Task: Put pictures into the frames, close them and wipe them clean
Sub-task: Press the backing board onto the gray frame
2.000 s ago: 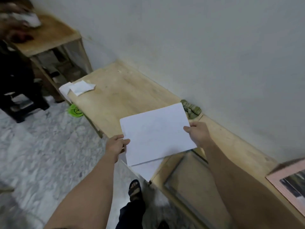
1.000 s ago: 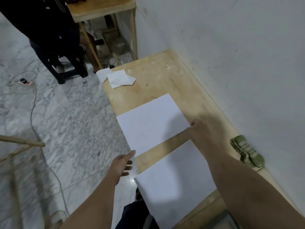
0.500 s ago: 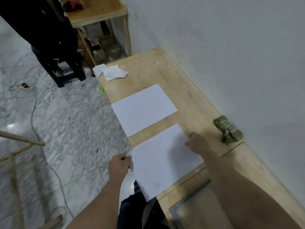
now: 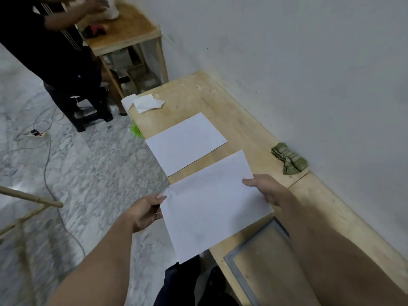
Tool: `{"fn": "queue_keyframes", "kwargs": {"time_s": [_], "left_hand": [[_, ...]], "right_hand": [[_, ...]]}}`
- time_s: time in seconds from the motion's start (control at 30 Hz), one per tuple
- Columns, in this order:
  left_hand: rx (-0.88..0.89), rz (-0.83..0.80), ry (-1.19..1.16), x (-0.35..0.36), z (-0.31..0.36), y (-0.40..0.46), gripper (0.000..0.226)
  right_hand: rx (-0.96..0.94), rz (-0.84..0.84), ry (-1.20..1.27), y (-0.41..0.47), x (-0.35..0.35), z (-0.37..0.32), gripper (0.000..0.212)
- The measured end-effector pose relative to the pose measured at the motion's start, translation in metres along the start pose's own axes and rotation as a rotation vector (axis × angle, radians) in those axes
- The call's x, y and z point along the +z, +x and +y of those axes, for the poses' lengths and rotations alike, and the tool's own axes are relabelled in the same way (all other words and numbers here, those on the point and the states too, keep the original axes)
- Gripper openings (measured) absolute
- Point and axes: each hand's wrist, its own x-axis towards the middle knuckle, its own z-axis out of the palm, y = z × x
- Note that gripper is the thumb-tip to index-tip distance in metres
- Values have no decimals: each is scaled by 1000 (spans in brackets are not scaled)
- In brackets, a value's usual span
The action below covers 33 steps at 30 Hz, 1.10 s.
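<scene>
I hold a white sheet (image 4: 212, 206), blank side up, lifted slightly over the front edge of the wooden bench (image 4: 223, 100). My left hand (image 4: 146, 209) pinches its left edge and my right hand (image 4: 266, 189) grips its right edge. A second white sheet (image 4: 185, 142) lies flat on the bench just beyond. A grey-rimmed picture frame (image 4: 256, 261) lies on the bench near me, partly hidden under my right forearm. A folded green cloth (image 4: 288, 159) sits by the wall.
Crumpled white papers (image 4: 143, 102) lie at the bench's far left corner, with a green object (image 4: 136, 131) below the edge. A person in dark clothes (image 4: 50, 47) works at another wooden table (image 4: 123, 29). Cables and a power strip (image 4: 36, 133) lie on the marble floor.
Two seconds ago I held two sheets together. One was laid on the bench, farther away. The other, lying flat half a second ago, is now lifted by both hands.
</scene>
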Motion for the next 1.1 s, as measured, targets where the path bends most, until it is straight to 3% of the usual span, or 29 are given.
{"fn": "queue_keyframes", "kwargs": {"time_s": [0.1,0.2,0.33,0.47,0.53,0.6,0.73,1.1], "left_hand": [[-11,59,87,4,-2,-3,12],[-12,50,271,25,-4,0,17],[143,135,396,81,-3,7,8],[176,-15,560,137,-12,23,34],[156,-90,635,167,-21,25,32],[110,-219,760,203,-38,24,23],[16,-431,1003,242,-72,20,9],[53,-395,1170,231,-111,43,20]], "right_hand": [[-64,59,135,-17,-3,7,18],[-54,132,257,-35,-17,24,26],[-7,197,392,-77,-41,65,33],[60,268,625,-118,-63,143,78],[105,369,699,-135,-68,196,95],[184,504,800,-176,-60,232,85],[274,708,902,-248,-24,261,36],[414,997,836,-251,26,296,8]]}}
